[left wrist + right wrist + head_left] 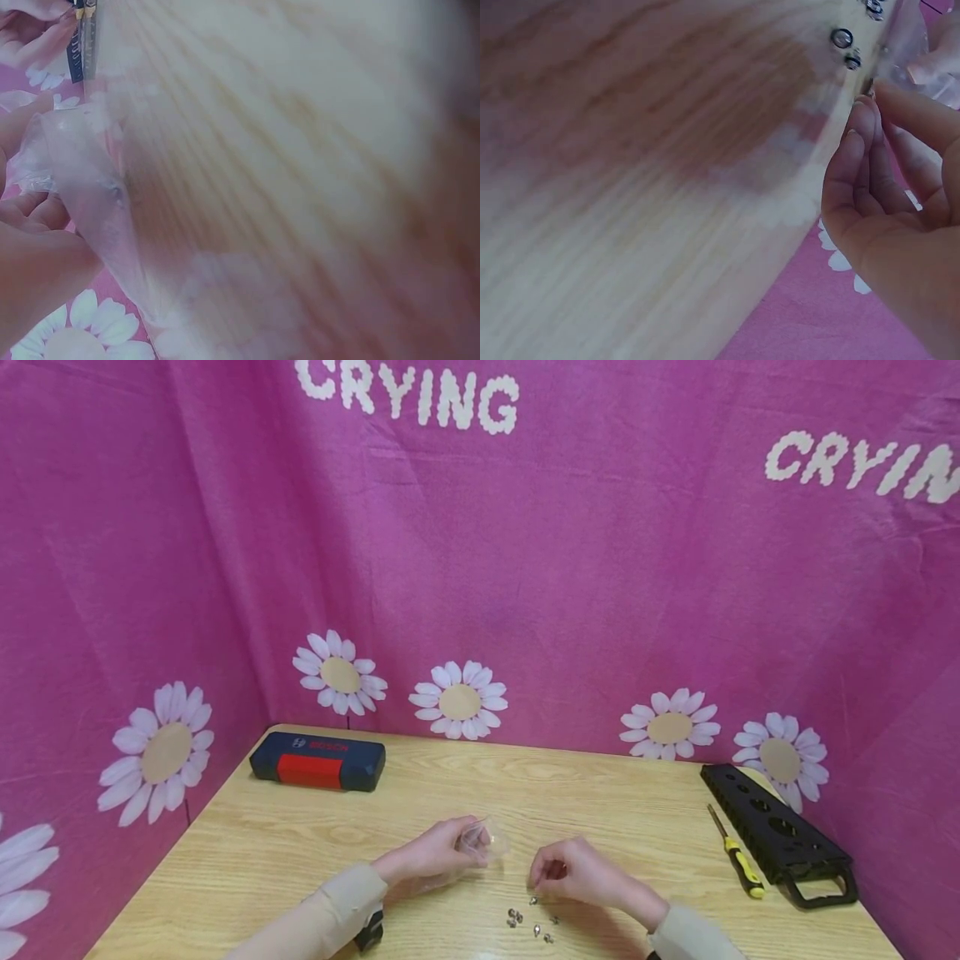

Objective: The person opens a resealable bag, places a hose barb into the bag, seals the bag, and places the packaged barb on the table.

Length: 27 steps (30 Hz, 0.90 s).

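My left hand (438, 847) grips a clear plastic bag (474, 842), which stands crumpled past the fingertips and trails below the palm. Close up in the left wrist view, the bag (94, 176) is bunched between thumb and fingers. To the right of it, my right hand (581, 872) is low over the table with thumb and forefinger together. A small metal piece (871, 87) shows at those fingertips in the right wrist view, mostly hidden. Several small shiny metal fasteners (513, 917) lie loose on the wood just below the right hand.
A dark blue and red Bosch case (318, 762) lies at the back left. On the right are a yellow and black screwdriver (741, 864) and a black holed rack with a handle (783, 835). Pink cloth (525, 568) with daisies hangs behind the wooden table (300, 843).
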Tool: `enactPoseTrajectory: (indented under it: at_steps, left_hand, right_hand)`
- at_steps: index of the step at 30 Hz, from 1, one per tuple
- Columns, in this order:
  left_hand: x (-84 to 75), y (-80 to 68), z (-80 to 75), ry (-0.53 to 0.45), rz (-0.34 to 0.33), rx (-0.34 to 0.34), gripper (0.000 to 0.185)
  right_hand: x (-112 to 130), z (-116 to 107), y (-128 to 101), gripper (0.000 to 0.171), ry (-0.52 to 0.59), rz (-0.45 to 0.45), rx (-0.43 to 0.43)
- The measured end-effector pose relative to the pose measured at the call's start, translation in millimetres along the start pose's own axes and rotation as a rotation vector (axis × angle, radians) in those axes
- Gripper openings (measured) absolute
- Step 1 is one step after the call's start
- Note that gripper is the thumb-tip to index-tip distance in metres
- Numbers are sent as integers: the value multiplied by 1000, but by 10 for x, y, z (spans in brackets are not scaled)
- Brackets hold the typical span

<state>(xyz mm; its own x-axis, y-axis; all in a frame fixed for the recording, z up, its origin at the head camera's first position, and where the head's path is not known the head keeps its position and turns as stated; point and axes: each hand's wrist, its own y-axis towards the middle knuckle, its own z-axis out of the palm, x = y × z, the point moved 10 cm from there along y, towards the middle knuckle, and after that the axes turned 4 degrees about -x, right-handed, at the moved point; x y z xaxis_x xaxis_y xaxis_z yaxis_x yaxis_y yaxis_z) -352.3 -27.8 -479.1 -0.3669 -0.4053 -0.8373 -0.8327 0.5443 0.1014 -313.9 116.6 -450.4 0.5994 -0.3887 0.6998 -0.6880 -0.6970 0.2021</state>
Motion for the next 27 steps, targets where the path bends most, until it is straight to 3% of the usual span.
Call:
enactPoseTrajectory:
  at_steps: [10,18,27]
  left_hand:
    - [48,-2,6,-29,-54,6,22]
    - [53,3,4,-10,-43,2,23]
    - [46,-9,6,-15,-56,11,23]
  right_hand:
    - [-13,103,-21,10,-19,-26,27]
    - [-5,115,-22,8,-76,-50,26]
    - [-25,3,34,7,13,2,3]
